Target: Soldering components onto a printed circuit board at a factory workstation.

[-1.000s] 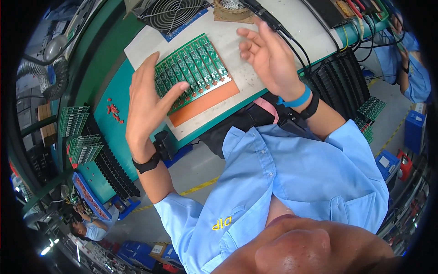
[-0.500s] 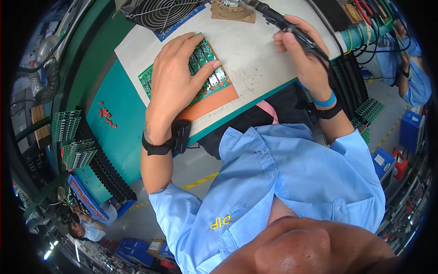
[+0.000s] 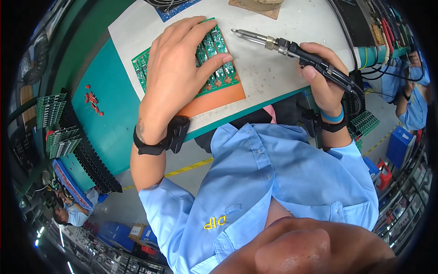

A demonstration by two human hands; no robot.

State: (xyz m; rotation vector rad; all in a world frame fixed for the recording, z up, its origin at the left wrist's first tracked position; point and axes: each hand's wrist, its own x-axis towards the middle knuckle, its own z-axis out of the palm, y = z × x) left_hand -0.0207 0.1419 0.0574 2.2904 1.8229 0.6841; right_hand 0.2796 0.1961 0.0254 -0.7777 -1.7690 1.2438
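My left hand [image 3: 173, 73] lies spread over a green circuit board panel [image 3: 228, 70] made of several strips. Its fingertips reach the far edge and its thumb rests toward the right side, while the palm hides much of the middle. Beneath the panel is an orange-brown backing board [image 3: 219, 96], bare along the near side. My right hand [image 3: 326, 82] is closed around the black handle of a soldering iron [image 3: 273, 44]. The iron's metal tip points left, a little right of the panel's far corner, apart from it.
A pale sheet [image 3: 273, 73] covers the teal bench [image 3: 105, 141]. Small red parts [image 3: 94, 100] lie at left, near black racks [image 3: 86, 146] with upright green boards [image 3: 51, 112]. At the far edge sits a brown stand base [image 3: 260, 8]. Cables hang at right, where another person [image 3: 413, 105] is visible.
My right hand has drawn the soldering iron back from the stand at the far edge; its tip now shows over the pale sheet. My left hand stays on the panel. The view has shifted slightly.
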